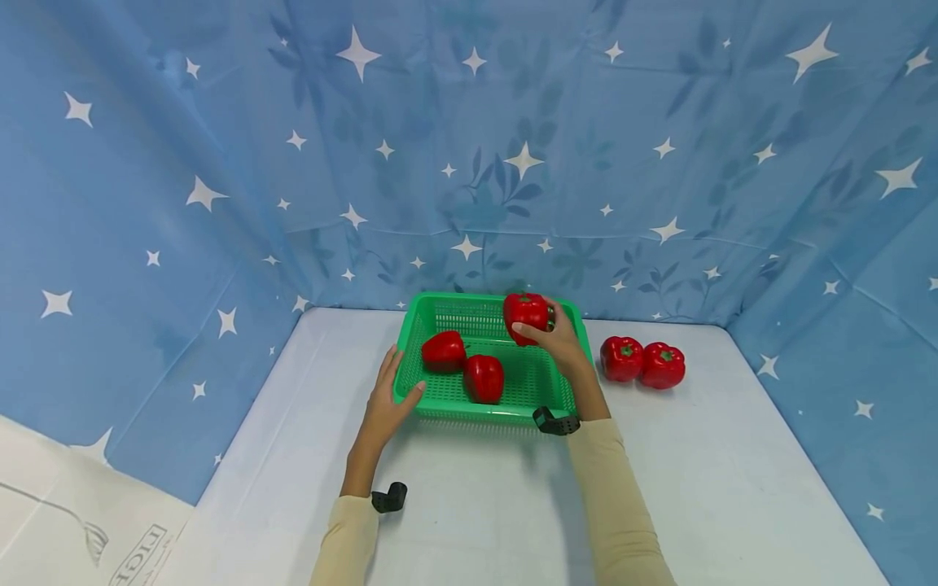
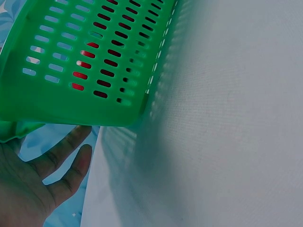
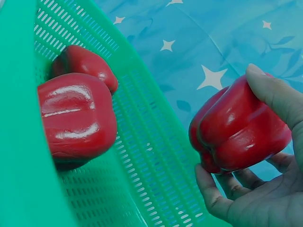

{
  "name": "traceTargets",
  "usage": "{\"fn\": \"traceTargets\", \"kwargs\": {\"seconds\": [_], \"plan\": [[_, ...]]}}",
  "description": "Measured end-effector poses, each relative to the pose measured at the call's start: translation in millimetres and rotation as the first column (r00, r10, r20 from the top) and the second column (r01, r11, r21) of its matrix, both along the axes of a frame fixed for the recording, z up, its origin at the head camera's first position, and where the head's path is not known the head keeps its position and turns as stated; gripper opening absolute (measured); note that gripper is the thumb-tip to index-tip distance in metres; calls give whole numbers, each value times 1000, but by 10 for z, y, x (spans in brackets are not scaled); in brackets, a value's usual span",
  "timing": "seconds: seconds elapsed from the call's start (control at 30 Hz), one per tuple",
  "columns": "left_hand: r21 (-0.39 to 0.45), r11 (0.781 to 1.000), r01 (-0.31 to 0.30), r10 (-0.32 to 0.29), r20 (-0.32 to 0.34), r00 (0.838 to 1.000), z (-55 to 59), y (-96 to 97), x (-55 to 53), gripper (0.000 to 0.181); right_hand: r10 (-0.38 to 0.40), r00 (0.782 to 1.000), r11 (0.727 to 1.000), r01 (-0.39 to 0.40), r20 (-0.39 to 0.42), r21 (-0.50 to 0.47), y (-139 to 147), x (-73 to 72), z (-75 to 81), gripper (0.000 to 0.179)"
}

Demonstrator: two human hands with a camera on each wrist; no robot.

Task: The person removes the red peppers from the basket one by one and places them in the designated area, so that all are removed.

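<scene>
My right hand (image 1: 560, 338) grips a red bell pepper (image 1: 524, 317) above the back right part of a green plastic basket (image 1: 487, 411). In the right wrist view, the thumb lies on one side of this pepper (image 3: 236, 130) and the fingers curl round the other. Inside the basket, to the left, lie two more red bell peppers, one (image 1: 443, 352) behind the other (image 1: 484, 379). My left hand (image 1: 384, 407) is at the basket's front left corner, its fingers fairly straight along the outside and its thumb by the rim. The left wrist view shows the fingers (image 2: 71, 172) spread beside the basket wall.
Two red bell peppers, one (image 1: 622, 359) touching the other (image 1: 663, 365), lie on the white table (image 1: 733, 456) right of the basket. A blue curtain with stars (image 1: 469, 163) hangs behind the table and along both sides.
</scene>
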State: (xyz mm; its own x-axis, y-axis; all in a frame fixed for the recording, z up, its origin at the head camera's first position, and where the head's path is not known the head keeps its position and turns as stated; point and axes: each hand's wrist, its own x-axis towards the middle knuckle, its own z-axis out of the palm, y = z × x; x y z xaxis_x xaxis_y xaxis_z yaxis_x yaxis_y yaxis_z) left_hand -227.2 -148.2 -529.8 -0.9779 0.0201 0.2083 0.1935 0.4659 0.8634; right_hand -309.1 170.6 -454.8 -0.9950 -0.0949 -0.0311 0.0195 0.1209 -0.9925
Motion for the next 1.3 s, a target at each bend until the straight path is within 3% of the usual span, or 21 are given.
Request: {"fn": "traceTargets", "kwargs": {"seconds": [0.17, 0.4, 0.67, 0.97, 1.3], "plan": [[-1, 1000, 1, -1, -4, 1000, 0, 0, 2, 76, 5, 1000, 1000, -5, -26, 10, 49, 64, 8, 89], [8, 1000, 3, -3, -5, 1000, 4, -1, 18, 77, 9, 999, 1000, -9, -45, 4, 82, 374, 335, 85], [2, 1000, -6, 6, -5, 1000, 5, -8, 20, 78, -101, 993, 995, 102, -69, 16, 264, 368, 108, 89], [-3, 1000, 2, -2, -7, 1000, 0, -3, 2, 76, -227, 965, 974, 223, -134, -44, 463, 559, -3, 85], [-13, 1000, -4, 4, -1, 1000, -3, -2, 9, 75, -349, 932, 928, 330, -95, -171, 663, 797, -177, 83]]}}
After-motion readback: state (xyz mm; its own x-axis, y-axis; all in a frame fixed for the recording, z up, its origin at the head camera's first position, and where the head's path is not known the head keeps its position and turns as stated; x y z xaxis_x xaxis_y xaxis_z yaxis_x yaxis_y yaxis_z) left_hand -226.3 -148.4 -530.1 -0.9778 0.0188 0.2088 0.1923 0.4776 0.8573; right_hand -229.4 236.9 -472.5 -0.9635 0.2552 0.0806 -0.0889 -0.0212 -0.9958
